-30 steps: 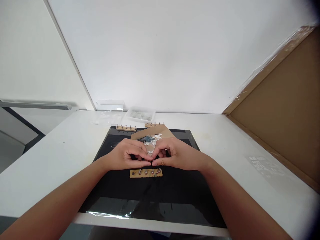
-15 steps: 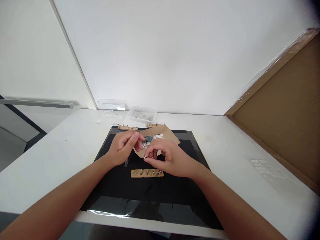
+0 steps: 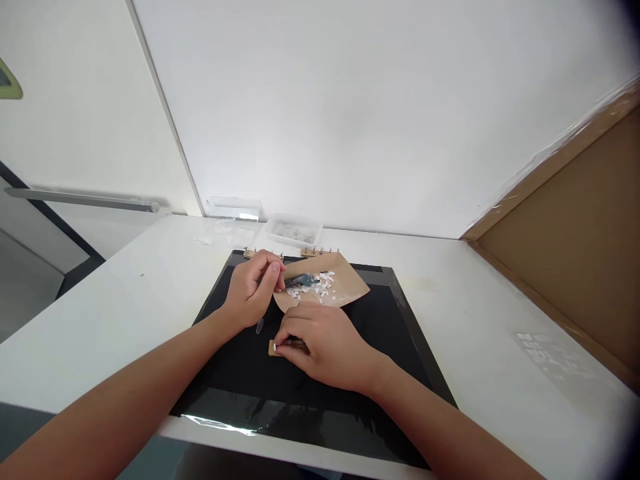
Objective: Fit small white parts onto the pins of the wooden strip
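My right hand (image 3: 323, 343) pinches a small pale piece (image 3: 275, 347) at the left end of a wooden strip (image 3: 271, 349), and covers most of that strip. Farther up and left, my left hand (image 3: 254, 287) has its fingers curled together around the handle end of a dark, blue-green-tipped tool (image 3: 303, 281). That tool's tip rests among white flakes (image 3: 325, 283) on a brown paper sheet (image 3: 350, 285). A small clear piece (image 3: 259, 326) lies on the black mat (image 3: 235, 373), below my left hand.
Two wooden strips with upright metal pins, one left (image 3: 249, 253) and one right (image 3: 309, 253), lie at the mat's back edge. Behind them stands a clear tray (image 3: 294, 230) with pale pieces. A cardboard panel (image 3: 565, 233) rises at the right.
My right hand has come down and left onto the near wooden strip, with the small piece in its fingers. My left hand's fingers have closed more. The view has shifted slightly.
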A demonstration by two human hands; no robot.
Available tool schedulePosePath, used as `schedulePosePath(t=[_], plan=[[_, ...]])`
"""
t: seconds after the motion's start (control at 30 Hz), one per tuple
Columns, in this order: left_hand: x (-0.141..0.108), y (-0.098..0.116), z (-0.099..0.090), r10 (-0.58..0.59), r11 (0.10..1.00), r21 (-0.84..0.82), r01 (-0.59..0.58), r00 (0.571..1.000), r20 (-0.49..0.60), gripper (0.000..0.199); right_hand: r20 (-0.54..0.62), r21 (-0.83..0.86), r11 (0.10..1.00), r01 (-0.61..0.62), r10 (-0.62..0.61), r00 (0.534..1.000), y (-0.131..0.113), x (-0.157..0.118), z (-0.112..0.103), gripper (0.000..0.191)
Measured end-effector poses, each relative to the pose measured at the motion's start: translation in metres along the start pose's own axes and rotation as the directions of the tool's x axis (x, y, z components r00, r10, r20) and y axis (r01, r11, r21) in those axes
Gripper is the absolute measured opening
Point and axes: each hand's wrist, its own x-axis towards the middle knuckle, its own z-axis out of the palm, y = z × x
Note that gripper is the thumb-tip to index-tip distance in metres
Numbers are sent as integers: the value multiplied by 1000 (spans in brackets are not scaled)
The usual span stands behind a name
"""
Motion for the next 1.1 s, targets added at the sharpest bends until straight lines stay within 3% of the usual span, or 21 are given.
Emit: schedulePosePath(t=[0.43, 1.1], plan=[[0, 0, 1, 38, 969, 242, -42, 999, 22, 5, 60, -191, 982, 11, 1, 998, -2, 2, 9, 18], [-3, 0, 2, 50, 959, 278, -61, 998, 46, 4, -4, -260, 965, 24, -26, 1000, 0, 0, 14, 16]])
